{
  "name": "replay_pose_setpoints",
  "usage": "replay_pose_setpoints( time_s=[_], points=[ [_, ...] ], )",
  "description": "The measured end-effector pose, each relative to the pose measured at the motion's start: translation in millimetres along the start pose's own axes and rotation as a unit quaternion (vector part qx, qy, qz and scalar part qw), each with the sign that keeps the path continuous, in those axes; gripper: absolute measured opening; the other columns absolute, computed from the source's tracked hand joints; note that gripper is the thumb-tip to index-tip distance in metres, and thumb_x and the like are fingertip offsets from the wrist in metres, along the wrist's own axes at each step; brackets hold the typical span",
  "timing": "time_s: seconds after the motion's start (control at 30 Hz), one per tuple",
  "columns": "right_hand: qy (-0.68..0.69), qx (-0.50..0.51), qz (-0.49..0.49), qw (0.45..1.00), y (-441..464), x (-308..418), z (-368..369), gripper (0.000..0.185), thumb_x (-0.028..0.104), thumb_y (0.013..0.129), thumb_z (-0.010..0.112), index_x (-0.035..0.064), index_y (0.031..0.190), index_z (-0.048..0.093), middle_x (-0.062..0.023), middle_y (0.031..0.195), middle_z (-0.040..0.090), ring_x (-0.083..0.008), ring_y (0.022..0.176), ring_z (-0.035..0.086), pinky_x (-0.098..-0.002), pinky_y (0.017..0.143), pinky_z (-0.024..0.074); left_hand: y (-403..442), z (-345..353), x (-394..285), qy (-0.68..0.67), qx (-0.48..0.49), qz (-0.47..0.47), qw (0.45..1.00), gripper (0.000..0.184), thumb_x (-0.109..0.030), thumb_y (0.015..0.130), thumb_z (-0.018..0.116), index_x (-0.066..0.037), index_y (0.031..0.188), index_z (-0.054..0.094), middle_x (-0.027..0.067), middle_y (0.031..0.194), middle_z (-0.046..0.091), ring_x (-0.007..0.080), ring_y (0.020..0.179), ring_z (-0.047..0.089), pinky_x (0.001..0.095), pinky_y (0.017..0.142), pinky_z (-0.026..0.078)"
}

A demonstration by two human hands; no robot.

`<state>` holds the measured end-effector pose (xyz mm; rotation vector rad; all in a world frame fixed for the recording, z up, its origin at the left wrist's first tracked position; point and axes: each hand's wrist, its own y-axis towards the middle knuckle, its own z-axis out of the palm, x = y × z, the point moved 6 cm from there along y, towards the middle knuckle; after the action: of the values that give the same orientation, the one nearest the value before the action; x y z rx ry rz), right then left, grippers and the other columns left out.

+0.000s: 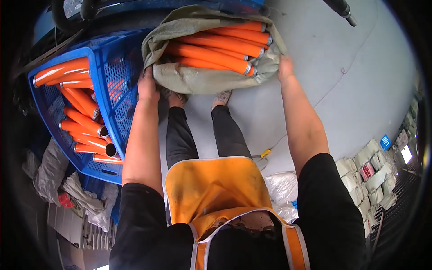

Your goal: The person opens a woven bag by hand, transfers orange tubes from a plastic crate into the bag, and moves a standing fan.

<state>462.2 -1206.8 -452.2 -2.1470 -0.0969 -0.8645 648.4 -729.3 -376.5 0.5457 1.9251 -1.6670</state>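
Both hands hold a wide greenish-grey woven sack (189,80) by its rim, spread open in front of my feet. Inside lie several orange tubes (211,53) with silvery metal ends, side by side and pointing right. My left hand (147,85) grips the sack's near left edge, its fingers partly hidden behind the fabric. At the opposite end my right hand (285,67) is closed on the sack's right edge. Close by the left hand and forearm stands a blue plastic crate (100,67) holding more orange tubes (83,119), piled loosely.
Grey floor (346,58) extends to the right, crossed by a thin cord with a yellow connector (266,153). Stacked pale sacks (369,175) stand at lower right. Clear plastic (282,186) lies beside my apron. A dark metal rod (344,11) juts in at the top.
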Motion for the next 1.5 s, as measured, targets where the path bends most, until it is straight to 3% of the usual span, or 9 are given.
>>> replay_pose_setpoints(
  time_s=[0.17,0.33,0.47,0.53,0.7,1.03,1.13,1.2,1.5],
  points=[
    [-0.053,-0.175,-0.087,0.979,-1.0,14.0,-88.6,0.026,0.017,0.09,0.048,-0.0044,0.103,0.057,-0.015,0.095,0.062,-0.0245,0.088,0.058,-0.0388,0.081,0.0454,-44.5,8.6,-38.0,-0.214,0.094,-0.039,0.971,0.039,-0.027,0.098,0.045,-0.005,0.13,0.048,0.0143,0.128,0.056,0.0307,0.116,0.054,0.0441,0.1,0.042],
    [-0.172,-0.039,-0.203,0.963,-54.4,58.4,-114.8,0.031,0.019,0.093,0.046,-0.007,0.107,0.056,-0.0172,0.101,0.063,-0.028,0.097,0.059,-0.0396,0.085,0.0455,-122.1,42.7,-66.1,-0.165,0.133,-0.064,0.975,0.038,-0.022,0.096,0.048,-0.005,0.13,0.049,0.012,0.124,0.058,0.0276,0.11,0.057,0.042,0.096,0.044],
    [0.151,-0.051,-0.054,0.986,-80.5,53.7,-146.3,0.037,0.021,0.097,0.043,-0.0083,0.119,0.051,-0.0199,0.113,0.061,-0.0316,0.105,0.057,-0.0392,0.094,0.0418,-144.0,43.0,-80.8,-0.237,0.187,-0.032,0.953,0.038,-0.021,0.097,0.047,-0.004,0.131,0.048,0.0125,0.124,0.057,0.0273,0.11,0.057,0.041,0.097,0.044],
    [-0.266,-0.09,-0.174,0.944,-91.7,42.2,-142.6,0.034,0.019,0.097,0.045,-0.0069,0.118,0.052,-0.0165,0.115,0.059,-0.0267,0.106,0.056,-0.0367,0.094,0.0423,-132.7,24.8,-75.7,-0.295,0.145,-0.049,0.943,0.038,-0.022,0.097,0.047,-0.004,0.131,0.047,0.0136,0.125,0.057,0.0274,0.111,0.057,0.0404,0.097,0.044],
    [0.285,0.009,-0.024,0.958,-126.7,103.1,-138.0,0.035,0.021,0.097,0.047,-0.0015,0.125,0.047,-0.0149,0.116,0.056,-0.0257,0.105,0.055,-0.036,0.095,0.0431,-183.4,40.4,-115.9,-0.201,0.235,-0.027,0.951,0.035,-0.019,0.096,0.048,-0.001,0.126,0.05,0.0136,0.12,0.059,0.0266,0.108,0.059,0.0396,0.096,0.046],
    [-0.036,0.081,-0.13,0.988,-86.0,150.6,-92.5,0.036,0.021,0.095,0.049,-0.0029,0.121,0.051,-0.0142,0.114,0.059,-0.0225,0.107,0.055,-0.0346,0.092,0.0433,-110.8,-19.8,-32.8,-0.1,-0.003,0.046,0.994,0.032,-0.018,0.09,0.056,-0.005,0.119,0.057,0.0098,0.106,0.064,0.0211,0.093,0.06,0.0343,0.083,0.047],
    [-0.228,0.134,-0.164,0.95,-101.7,168.6,-50.9,0.042,0.022,0.092,0.055,-0.0047,0.124,0.048,-0.0173,0.119,0.057,-0.0262,0.108,0.055,-0.035,0.096,0.0414,-107.0,-19.3,-36.9,0.096,-0.005,0.088,0.991,0.047,-0.023,0.084,0.066,-0.002,0.123,0.052,0.0139,0.106,0.064,0.0237,0.097,0.061,0.0348,0.09,0.045],
    [-0.513,-0.048,-0.403,0.756,-131.8,202.7,-27.8,0.049,0.021,0.086,0.061,-0.0021,0.127,0.047,-0.023,0.126,0.05,-0.0326,0.118,0.049,-0.039,0.098,0.0408,-132.4,-18.4,-59.2,0.216,0.059,0.229,0.947,0.066,-0.027,0.077,0.071,-0.001,0.132,0.044,0.0234,0.117,0.058,0.0339,0.111,0.056,0.0383,0.098,0.041],
    [-0.341,0.425,-0.555,0.629,-484.4,264.8,257.8,0.042,0.007,0.084,0.061,0.0007,0.125,0.05,-0.0166,0.134,0.047,-0.0333,0.126,0.043,-0.0394,0.106,0.0341,-247.2,-277.8,-99.0,0.265,-0.219,0.326,0.881,0.045,-0.009,0.081,0.064,-0.002,0.123,0.052,0.0181,0.12,0.056,0.0342,0.117,0.05,0.0404,0.1,0.039]
  ],
)
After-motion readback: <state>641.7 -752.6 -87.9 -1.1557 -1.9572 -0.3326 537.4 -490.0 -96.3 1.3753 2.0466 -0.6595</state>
